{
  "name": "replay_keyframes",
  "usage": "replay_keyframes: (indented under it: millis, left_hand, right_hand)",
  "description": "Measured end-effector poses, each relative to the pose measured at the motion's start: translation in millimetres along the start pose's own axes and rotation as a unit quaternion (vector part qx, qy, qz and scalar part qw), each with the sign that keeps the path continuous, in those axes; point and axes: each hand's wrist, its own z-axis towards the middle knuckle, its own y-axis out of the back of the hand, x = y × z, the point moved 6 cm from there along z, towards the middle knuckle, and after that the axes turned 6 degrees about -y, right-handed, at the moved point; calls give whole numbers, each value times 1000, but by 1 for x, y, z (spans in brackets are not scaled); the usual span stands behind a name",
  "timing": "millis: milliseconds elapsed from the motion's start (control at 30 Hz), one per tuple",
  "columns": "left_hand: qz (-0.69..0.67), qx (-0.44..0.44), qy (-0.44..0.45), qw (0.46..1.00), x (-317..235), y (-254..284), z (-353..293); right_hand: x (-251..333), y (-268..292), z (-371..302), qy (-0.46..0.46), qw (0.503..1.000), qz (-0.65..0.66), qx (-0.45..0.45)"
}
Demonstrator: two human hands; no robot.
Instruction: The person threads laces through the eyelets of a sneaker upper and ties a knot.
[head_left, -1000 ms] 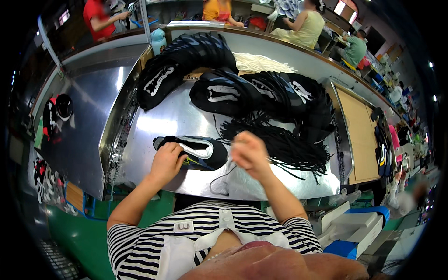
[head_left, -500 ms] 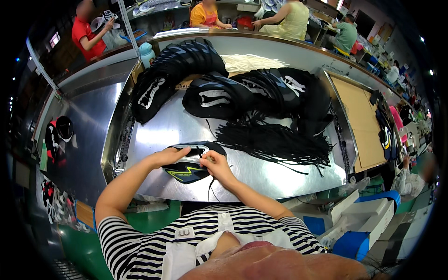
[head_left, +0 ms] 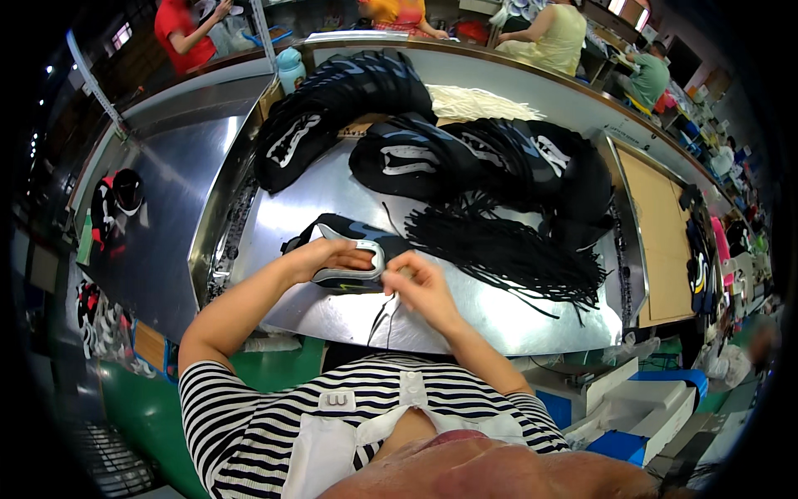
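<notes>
1. Plainly, the black and slate-blue fabric shoe upper with a silvery-white lined opening [head_left: 359, 229] was between the person's hands, over the near part of the shiny steel bench top [head_left: 490, 318]; whether it rested there or was slightly raised, I couldn't tell
2. Its long axis ran roughly left to right across the chest, a rounded black end to the right and the opening turned up and somewhat toward the wearer
3. The bare left hand [head_left: 337, 254] was the nearer, its fingers stretched into the opening from the left; whether they gripped the lining was hidden from me
4. The bare right hand [head_left: 416, 283] stood at the opening's right end, thumb and fingertips pinched together beside the rim, anything between them too small to make out; a thin dark cord [head_left: 381, 323] hung just below
5. Beyond that hand, farther right, sprawled a heap of long black laces [head_left: 507, 254]
6. As for labels, a small white rectangular patch [head_left: 337, 401] with a dark character sat on the striped shirt, while the print on the pale back panel [head_left: 647, 150] was too small to read
</notes>
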Motion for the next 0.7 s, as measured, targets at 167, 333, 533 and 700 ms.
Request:
replay_keyframes:
  millis: [167,333,533,700]
  left_hand:
    - [-83,113,-139,980,-3,-44,-11]
    - [-134,3,-155,979,22,-39,7]
    - [-100,-88,-269,954,-2,-44,-4]
    - [-137,-109,-299,938,6,-49,-2]
  right_hand:
    - [-32,29,39,37,984,142,-101]
    - [-27,13,37,48,989,93,-104]
    - [-7,11,24,46,992,42,-112]
    - [-18,8,22,6,996,31,-84]
